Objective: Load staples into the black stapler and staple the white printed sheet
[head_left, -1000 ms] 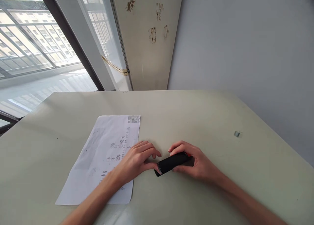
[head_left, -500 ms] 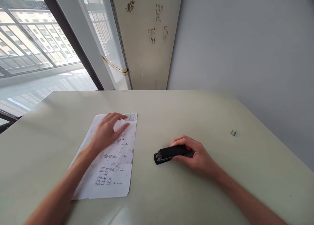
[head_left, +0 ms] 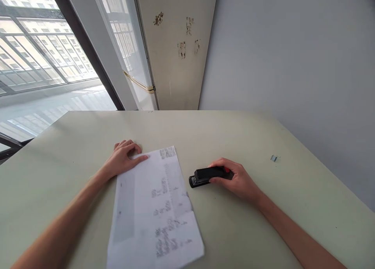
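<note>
One black stapler (head_left: pixel 206 176) lies flat on the worktop (head_left: pixel 252 136), right of centre, nose toward the sheet. Right hand (head_left: pixel 237 180) covers its rear end, fingers closed round it, likely to steady it. Printed paper sheet (head_left: pixel 155 206) lies just left of it, not touching, skewed. Left hand (head_left: pixel 124 159) sits at its far corner, fingers curled; pinching or only pressing, cannot tell. Small metal bit (head_left: pixel 274 158) lies well off to the right.

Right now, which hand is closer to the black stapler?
Right. The right hand holds the stapler; the left hand touches the paper at its far corner, well apart.
</note>
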Action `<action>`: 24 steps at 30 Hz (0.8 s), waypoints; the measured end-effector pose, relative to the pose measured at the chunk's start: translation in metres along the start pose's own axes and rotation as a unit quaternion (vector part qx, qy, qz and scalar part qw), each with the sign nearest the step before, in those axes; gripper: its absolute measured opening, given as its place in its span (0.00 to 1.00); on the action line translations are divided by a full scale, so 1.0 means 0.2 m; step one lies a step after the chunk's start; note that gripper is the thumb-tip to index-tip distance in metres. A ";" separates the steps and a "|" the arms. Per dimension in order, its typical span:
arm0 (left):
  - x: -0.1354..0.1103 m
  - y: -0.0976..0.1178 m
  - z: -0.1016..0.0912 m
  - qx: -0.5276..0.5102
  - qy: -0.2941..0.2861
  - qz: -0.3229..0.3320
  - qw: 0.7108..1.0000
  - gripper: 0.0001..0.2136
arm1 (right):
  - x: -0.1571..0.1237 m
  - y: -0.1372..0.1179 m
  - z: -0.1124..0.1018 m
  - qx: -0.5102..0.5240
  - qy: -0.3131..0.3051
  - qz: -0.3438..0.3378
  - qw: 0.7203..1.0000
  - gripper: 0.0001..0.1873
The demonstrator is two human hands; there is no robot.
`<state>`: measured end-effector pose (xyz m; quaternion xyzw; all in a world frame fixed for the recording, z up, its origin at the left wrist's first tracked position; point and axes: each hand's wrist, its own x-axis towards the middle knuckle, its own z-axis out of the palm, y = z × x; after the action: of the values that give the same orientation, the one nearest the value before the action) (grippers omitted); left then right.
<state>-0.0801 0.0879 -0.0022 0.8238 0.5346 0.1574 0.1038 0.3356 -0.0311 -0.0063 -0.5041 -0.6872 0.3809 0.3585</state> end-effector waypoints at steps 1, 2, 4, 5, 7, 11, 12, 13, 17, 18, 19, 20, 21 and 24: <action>-0.02 0.03 0.01 -0.014 -0.006 0.023 1.000 0.21 | 0.00 0.01 -0.01 -0.005 0.001 0.000 1.000 0.14; -0.04 0.07 0.02 -0.031 -0.016 0.040 0.999 0.21 | 0.00 0.01 -0.01 -0.011 0.002 0.001 1.000 0.14; -0.07 0.13 0.02 -0.073 -0.035 0.043 0.996 0.21 | 0.00 0.03 -0.03 -0.018 0.005 0.004 1.000 0.15; -0.08 0.16 0.02 -0.091 -0.042 0.025 0.995 0.20 | 0.00 0.03 -0.03 -0.019 0.006 0.005 1.000 0.14; -0.11 0.22 0.01 -0.095 -0.033 -0.011 0.995 0.20 | 0.00 0.04 -0.04 -0.020 0.007 0.008 1.000 0.14; -0.15 0.29 0.01 -0.043 0.004 -0.007 0.999 0.26 | 0.00 0.05 -0.06 -0.034 0.022 0.018 0.999 0.15; -0.16 0.29 0.02 -0.043 -0.002 -0.004 0.999 0.26 | 0.00 0.05 -0.06 -0.039 0.027 0.020 0.999 0.15; -0.17 0.29 0.02 -0.049 -0.015 -0.003 0.999 0.26 | -0.01 0.06 -0.06 -0.043 0.030 0.023 0.998 0.15; -0.18 0.30 0.04 -0.084 -0.069 -0.018 0.994 0.26 | -0.01 0.08 -0.08 -0.053 0.042 0.030 0.997 0.16; -0.18 0.30 0.05 -0.090 -0.076 -0.024 0.993 0.25 | -0.01 0.08 -0.08 -0.055 0.046 0.032 0.997 0.16; -0.19 0.31 0.05 -0.096 -0.081 -0.030 0.992 0.24 | -0.01 0.09 -0.08 -0.057 0.050 0.035 0.997 0.16; -0.18 0.32 0.04 -0.102 -0.085 -0.035 0.990 0.23 | -0.01 0.09 -0.09 -0.059 0.054 0.037 0.996 0.16; -0.18 0.33 0.04 -0.108 -0.091 -0.039 0.989 0.22 | -0.01 0.09 -0.09 -0.061 0.056 0.038 0.996 0.16; -0.19 0.37 0.02 -0.117 -0.113 -0.057 0.985 0.19 | 0.00 0.09 -0.08 -0.065 0.060 0.040 0.995 0.16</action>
<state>-0.0298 0.0236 0.0140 0.7864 0.5438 0.1187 0.2679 0.3579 -0.0257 -0.0144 -0.5755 -0.6672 0.3184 0.3498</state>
